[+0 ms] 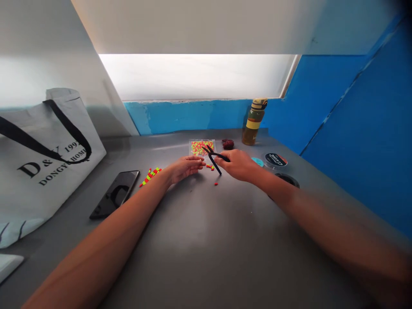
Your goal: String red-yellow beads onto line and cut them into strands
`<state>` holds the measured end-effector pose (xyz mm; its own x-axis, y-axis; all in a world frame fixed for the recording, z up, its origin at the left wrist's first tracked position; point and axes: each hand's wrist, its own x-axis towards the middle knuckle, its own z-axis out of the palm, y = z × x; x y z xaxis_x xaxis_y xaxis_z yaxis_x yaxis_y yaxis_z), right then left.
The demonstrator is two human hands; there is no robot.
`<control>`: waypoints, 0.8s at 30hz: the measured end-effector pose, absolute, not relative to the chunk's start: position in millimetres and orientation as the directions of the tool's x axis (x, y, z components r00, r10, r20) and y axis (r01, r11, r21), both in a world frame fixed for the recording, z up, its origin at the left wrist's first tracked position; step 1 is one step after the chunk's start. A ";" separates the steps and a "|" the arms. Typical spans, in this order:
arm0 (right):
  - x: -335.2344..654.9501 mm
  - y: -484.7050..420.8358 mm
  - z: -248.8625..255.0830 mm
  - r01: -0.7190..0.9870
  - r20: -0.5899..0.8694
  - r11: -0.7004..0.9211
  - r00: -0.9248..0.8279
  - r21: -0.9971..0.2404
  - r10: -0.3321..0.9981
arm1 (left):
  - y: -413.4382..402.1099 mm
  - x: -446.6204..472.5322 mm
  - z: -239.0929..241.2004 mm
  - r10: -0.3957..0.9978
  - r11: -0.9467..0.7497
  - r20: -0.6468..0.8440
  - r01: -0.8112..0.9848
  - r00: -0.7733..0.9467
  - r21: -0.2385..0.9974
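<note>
My right hand [238, 164] is closed round a pair of black pliers [213, 159], whose tips point down toward the grey table [206, 240]. My left hand [186, 167] rests beside it with fingers curled and pinched toward the pliers; what they hold is too small to make out. Just behind the hands lies a clear box of small red and yellow-green beads [201, 147]. A few loose beads [210, 167] lie between the hands, and one [216, 183] lies nearer me. A row of finished bead pieces [150, 176] lies left of my left hand.
A black phone [115, 194] lies face up at left, next to a white tote bag [38, 159]. An amber bottle [254, 122] stands at the back by the blue wall. Round spools [276, 160] and a dark red object [228, 143] sit at right.
</note>
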<state>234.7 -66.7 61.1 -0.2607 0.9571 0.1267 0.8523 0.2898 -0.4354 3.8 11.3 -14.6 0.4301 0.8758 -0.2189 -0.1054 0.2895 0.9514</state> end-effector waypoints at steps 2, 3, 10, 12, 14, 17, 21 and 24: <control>236.0 -64.7 60.1 0.827 0.124 0.344 -0.323 -0.444 0.938 | 12.6 3.5 -16.1 0.874 0.288 -0.215 -0.108 0.436 0.952; 236.5 -64.1 59.7 0.801 0.109 0.367 -0.360 -0.473 0.926 | 13.1 3.4 -16.7 0.873 0.289 -0.214 -0.109 0.439 0.951; 235.0 -74.5 63.7 0.621 0.005 0.415 -0.552 -0.665 0.834 | 11.6 3.7 -15.6 0.864 0.272 -0.187 -0.122 0.468 0.954; 233.4 -82.2 69.5 0.623 -0.083 0.365 -0.571 -0.691 0.817 | 11.9 4.1 -16.5 0.867 0.255 -0.170 -0.124 0.469 0.959; 231.4 -90.1 76.4 0.616 -0.164 0.293 -0.575 -0.731 0.801 | 13.5 4.4 -18.9 0.874 0.243 -0.157 -0.133 0.459 0.961; 228.2 -98.3 85.6 0.597 -0.187 0.246 -0.568 -0.763 0.801 | 16.4 4.4 -23.0 0.878 0.233 -0.145 -0.144 0.457 0.962; 227.4 -96.7 88.9 0.567 -0.184 0.208 -0.556 -0.797 0.811 | 15.9 4.1 -22.6 0.851 0.214 -0.133 -0.105 0.508 0.971; 230.3 -87.4 82.7 0.566 -0.162 0.178 -0.498 -0.805 0.852 | 11.4 4.6 -17.4 0.847 0.235 -0.159 -0.088 0.507 0.968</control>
